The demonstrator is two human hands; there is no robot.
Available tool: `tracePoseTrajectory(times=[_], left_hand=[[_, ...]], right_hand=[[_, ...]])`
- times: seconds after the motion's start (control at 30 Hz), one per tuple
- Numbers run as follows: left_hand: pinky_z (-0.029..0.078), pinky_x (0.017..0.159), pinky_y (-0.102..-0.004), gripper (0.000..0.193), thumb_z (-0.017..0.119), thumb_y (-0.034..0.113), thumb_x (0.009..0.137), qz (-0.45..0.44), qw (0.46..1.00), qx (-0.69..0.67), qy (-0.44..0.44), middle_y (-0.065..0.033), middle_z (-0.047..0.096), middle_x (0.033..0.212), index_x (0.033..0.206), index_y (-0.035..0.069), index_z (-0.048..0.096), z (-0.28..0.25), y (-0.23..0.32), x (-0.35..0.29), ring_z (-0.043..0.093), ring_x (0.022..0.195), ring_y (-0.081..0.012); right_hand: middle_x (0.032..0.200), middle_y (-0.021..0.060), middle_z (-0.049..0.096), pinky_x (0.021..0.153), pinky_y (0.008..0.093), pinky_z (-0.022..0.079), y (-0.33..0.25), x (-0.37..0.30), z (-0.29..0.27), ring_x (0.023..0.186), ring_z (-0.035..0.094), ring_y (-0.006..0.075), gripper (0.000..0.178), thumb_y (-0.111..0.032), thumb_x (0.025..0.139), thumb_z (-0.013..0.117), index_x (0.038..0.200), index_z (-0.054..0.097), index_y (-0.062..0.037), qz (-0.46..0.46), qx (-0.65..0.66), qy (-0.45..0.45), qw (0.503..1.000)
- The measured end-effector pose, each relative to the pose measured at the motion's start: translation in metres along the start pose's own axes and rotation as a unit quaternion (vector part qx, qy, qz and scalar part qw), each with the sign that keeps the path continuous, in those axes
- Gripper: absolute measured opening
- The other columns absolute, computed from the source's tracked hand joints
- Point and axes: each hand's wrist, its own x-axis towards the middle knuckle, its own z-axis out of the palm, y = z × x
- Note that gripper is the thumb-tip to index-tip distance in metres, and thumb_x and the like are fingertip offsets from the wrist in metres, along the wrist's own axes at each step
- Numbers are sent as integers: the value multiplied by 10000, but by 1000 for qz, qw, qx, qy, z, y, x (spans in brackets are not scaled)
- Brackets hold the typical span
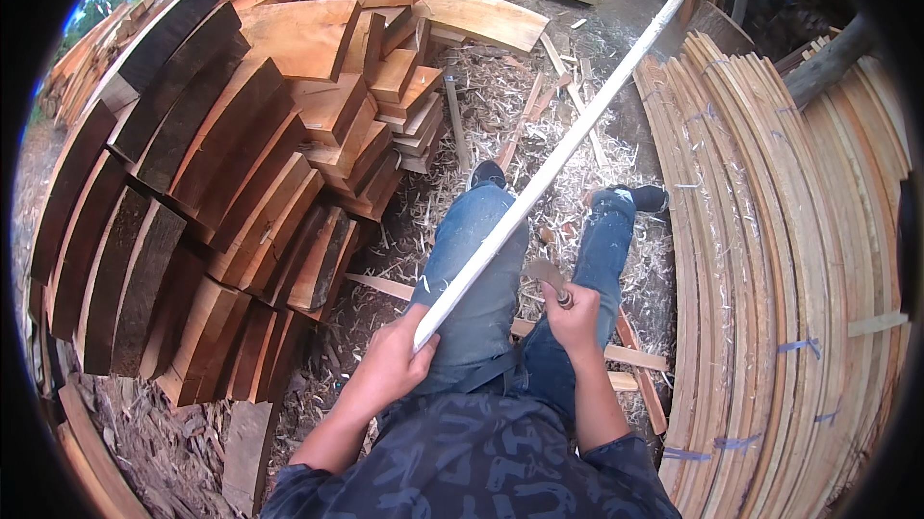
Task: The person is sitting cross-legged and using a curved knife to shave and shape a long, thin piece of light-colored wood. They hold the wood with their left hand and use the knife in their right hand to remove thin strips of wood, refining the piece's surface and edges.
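Observation:
A long, pale, freshly shaved wooden pole (556, 155) slants from my lap up to the far right. Its near end sits in my left hand (393, 363), whose fingers are wrapped round it. My right hand (576, 324) grips the handle of a short knife with a broad, brownish curved blade (544, 273). The blade stands just right of the pole, apart from it, above the gap between my legs. Curled white shavings (472, 86) lie thick on the ground around my feet, and some cling to my jeans (478, 240).
On the left rises a tall stack of thick reddish-brown boards (289, 201), their ends toward me. Bundles of long thin wood strips (741, 259) tied with blue bands run along the right. Loose slats (635, 358) lie on the ground beside my legs. A log (833, 57) leans at the far right.

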Motion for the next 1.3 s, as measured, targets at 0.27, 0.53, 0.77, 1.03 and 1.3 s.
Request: tracePoseTrajectory(times=[0.27, 0.53, 0.77, 1.03, 1.3], left_hand=[[474, 693, -426, 247, 572, 45, 838, -31, 999, -19, -29, -275, 600, 812, 1064, 1, 482, 7, -9, 6, 601, 831, -464], [473, 669, -449, 233, 567, 45, 841, -39, 998, -35, -40, -270, 589, 778, 1051, 14, 469, 18, -5, 11, 589, 825, -478], [468, 650, -458, 232, 583, 57, 834, -43, 996, -66, -36, -250, 590, 760, 1033, 23, 468, 13, -10, 17, 600, 787, -467], [466, 654, -464, 231, 575, 41, 830, -59, 997, -42, -27, -257, 592, 774, 1034, 26, 466, 16, -7, 12, 596, 793, -475], [469, 669, -470, 246, 583, 46, 825, -64, 997, -49, -19, -252, 592, 760, 1041, 36, 466, 17, -7, 12, 603, 797, -469]], right_hand=[[580, 127, 610, 521, 384, 479, -37, 53, -12, 531, 611, 305, 91, -135, 646, 663, 669, 662, -47, -104, -176, 16, 979], [565, 177, 581, 511, 403, 435, -10, 126, -36, 540, 591, 365, 158, -158, 732, 658, 700, 671, -4, 10, -177, 135, 975], [495, 158, 534, 474, 383, 423, -47, 101, -23, 469, 567, 324, 207, -197, 758, 666, 632, 636, -36, -100, -181, 41, 978], [580, 155, 601, 547, 404, 481, -36, 124, -11, 566, 619, 335, 165, -189, 717, 665, 646, 646, -42, -101, -223, 54, 968], [611, 204, 618, 610, 423, 480, 3, 215, -58, 620, 629, 382, 284, -249, 764, 618, 667, 656, 16, 87, -146, 174, 970]])
